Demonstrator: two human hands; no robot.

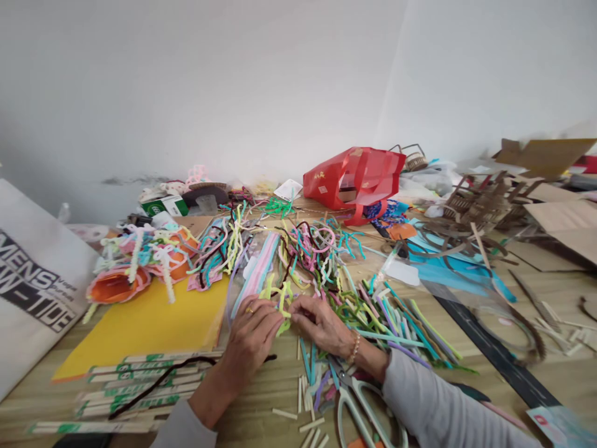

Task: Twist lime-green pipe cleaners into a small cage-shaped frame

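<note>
My left hand (249, 339) and my right hand (319, 323) meet at the middle of the wooden table (261, 417). Both pinch a bent yellow-green pipe cleaner (283, 305) between their fingertips. A ring shows on my left hand and a bead bracelet on my right wrist. Just beyond the fingers lies a tangled heap of coloured pipe cleaners (312, 249). Straight pipe cleaners (401, 323) fan out to the right of my right hand. A dark brown pipe cleaner (158, 379) runs under my left wrist.
Mint-handled scissors (359, 404) lie by my right forearm among short cut sticks. A yellow sheet (149, 323) and wrapped chopstick packets (135, 389) sit left. A red bag (354, 177), blue paper (443, 267), cardboard scraps (480, 205) and a white printed bag (32, 286) surround the area.
</note>
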